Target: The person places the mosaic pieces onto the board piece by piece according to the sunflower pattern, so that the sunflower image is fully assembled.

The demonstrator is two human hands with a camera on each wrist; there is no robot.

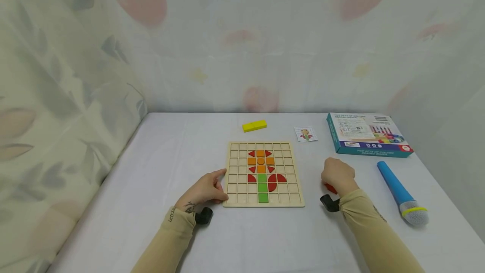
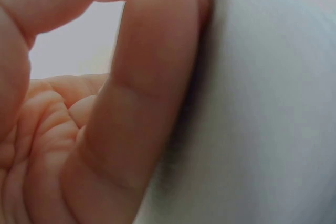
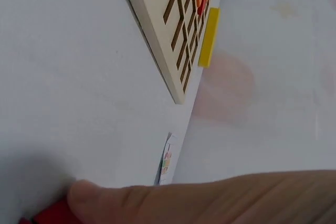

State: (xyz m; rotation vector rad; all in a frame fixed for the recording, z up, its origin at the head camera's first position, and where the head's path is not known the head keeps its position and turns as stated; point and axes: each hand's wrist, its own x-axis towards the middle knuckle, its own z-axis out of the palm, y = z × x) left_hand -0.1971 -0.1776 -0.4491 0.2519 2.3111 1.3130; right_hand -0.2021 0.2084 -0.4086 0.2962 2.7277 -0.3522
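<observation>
A light wooden grid board (image 1: 235,184) lies on the table, with orange, green and red pieces set in its cells in a plant-like pattern. My left hand (image 1: 204,188) rests at the board's left edge, index finger and thumb spread apart and touching it. In the left wrist view a finger (image 2: 147,72) reaches up to a sliver of wood at the top. Right of the board, low over the table, my right hand (image 1: 338,176) is curled with red (image 1: 331,188) showing under it. The right wrist view shows the thumb against a red piece (image 3: 56,212), mostly hidden.
Behind the board lies a yellow block (image 1: 254,126). A small pattern card (image 1: 305,134) sits beyond its right corner. Farther right are a flat teal-edged box (image 1: 371,134) and a blue toy microphone (image 1: 398,188). A curtain (image 1: 257,54) hangs along the table's back edge.
</observation>
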